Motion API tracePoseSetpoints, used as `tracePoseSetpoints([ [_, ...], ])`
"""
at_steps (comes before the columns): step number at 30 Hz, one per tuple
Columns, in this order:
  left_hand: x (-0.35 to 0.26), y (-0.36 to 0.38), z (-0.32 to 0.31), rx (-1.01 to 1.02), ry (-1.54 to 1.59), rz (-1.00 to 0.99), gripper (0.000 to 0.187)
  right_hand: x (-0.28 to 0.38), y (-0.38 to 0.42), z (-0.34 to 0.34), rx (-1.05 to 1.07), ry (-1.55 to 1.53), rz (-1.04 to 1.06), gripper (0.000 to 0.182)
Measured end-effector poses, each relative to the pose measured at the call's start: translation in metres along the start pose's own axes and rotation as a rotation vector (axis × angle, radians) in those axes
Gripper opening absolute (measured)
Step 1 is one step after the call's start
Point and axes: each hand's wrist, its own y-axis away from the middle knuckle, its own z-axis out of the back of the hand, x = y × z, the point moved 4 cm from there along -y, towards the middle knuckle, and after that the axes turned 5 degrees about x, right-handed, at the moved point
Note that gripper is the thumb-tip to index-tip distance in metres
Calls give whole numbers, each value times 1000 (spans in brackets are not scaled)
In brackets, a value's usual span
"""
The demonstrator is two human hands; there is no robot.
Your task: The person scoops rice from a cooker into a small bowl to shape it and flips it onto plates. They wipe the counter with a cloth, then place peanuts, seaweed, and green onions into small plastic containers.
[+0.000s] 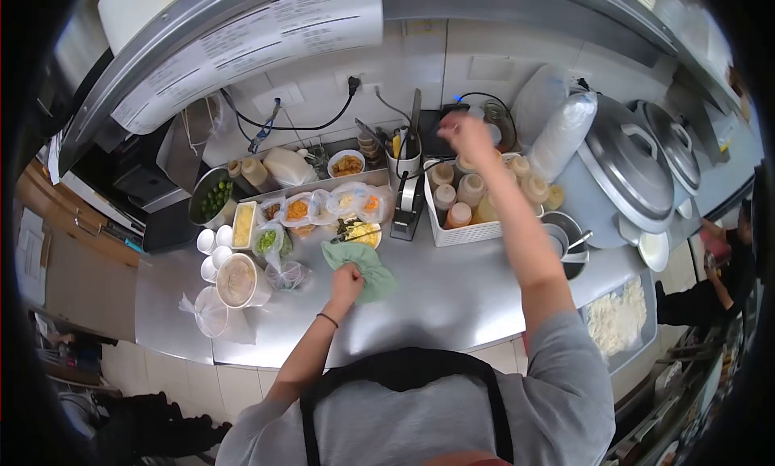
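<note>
In the head view, my left hand (347,282) is clenched around a bunched end of the green cloth (367,266), which spreads over the steel tabletop (440,292) beside a plate of yellow food (361,234). My right hand (465,133) is raised near the wall, above the far side of the white basket (468,235) of squeeze bottles (470,189); it is blurred, so I can't tell whether it grasps anything. The black dispenser (408,210) stands between the plate and basket.
</note>
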Motion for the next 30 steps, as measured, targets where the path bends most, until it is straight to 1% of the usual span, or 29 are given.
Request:
tracePoseSetpoints([
  [1, -3, 7, 2, -6, -2, 15, 12, -41, -33, 4, -138, 155, 109, 25],
  [3, -15, 29, 17, -29, 202, 103, 20, -97, -79, 4, -62, 316, -24, 27],
  [4, -18, 39, 22, -40, 201, 115, 20, -115, -90, -1, -54, 308, -13, 27],
  [6, -16, 59, 32, -82, 265, 178, 24, -139, -109, -9, 14, 417, 25, 33],
  [7, -14, 67, 37, -89, 263, 187, 24, -143, -116, -8, 20, 411, 33, 33],
  [9, -10, 84, 48, -133, 234, 201, 24, -159, -123, -14, 235, 454, -109, 37],
  [10, -10, 91, 53, -137, 256, 242, 24, -162, -125, -10, 239, 476, -38, 39],
  [11, -10, 96, 56, -140, 255, 250, 24, -156, -121, -5, 245, 473, -33, 39],
  [13, -10, 106, 62, -183, 215, 265, 24, -143, -116, 5, 227, 498, 58, 38],
  [14, -11, 110, 63, -187, 218, 301, 24, -160, -123, -1, 235, 497, 64, 38],
  [16, -4, 117, 62, -206, 205, 310, 24, -182, -141, -7, 163, 341, 145, 40],
  [18, -2, 127, 58, -243, 208, 321, 23, -152, -128, 7, 197, 409, 72, 38],
  [19, -2, 133, 56, -284, 219, 355, 23, -184, -149, -12, 92, 635, 280, 37],
  [20, -4, 138, 51, -289, 276, 358, 23, -170, -149, -4, 183, 619, 130, 38],
  [21, -3, 146, 50, -326, 331, 363, 22, -176, -151, 1, 8, 406, 133, 39],
  [22, -3, 151, 50, -328, 334, 357, 22, -132, -129, 19, 62, 530, 276, 41],
  [23, -4, 156, 47, -340, 341, 361, 23, -125, -125, 28, 32, 373, 84, 44],
  [24, -8, 160, 45, -360, 337, 340, 24, -55, -90, 48, 136, 344, 2, 46],
  [25, -10, 164, 45, -376, 325, 323, 24, -83, -91, 31, 21, 374, 500, 49],
  [26, -19, 169, 47, -344, 324, 341, 25, 23, -18, 53, 168, -214, 93, 51],
  [27, -29, 175, 49, -305, 328, 353, 26, 53, 6, 35, 117, -514, 348, 54],
  [29, -49, 190, 53, -311, 365, 307, 29, 137, 58, -1, 194, -831, 472, 55],
  [30, -59, 201, 61, -326, 355, 298, 30, 166, 69, -35, 331, -935, 567, 56],
])
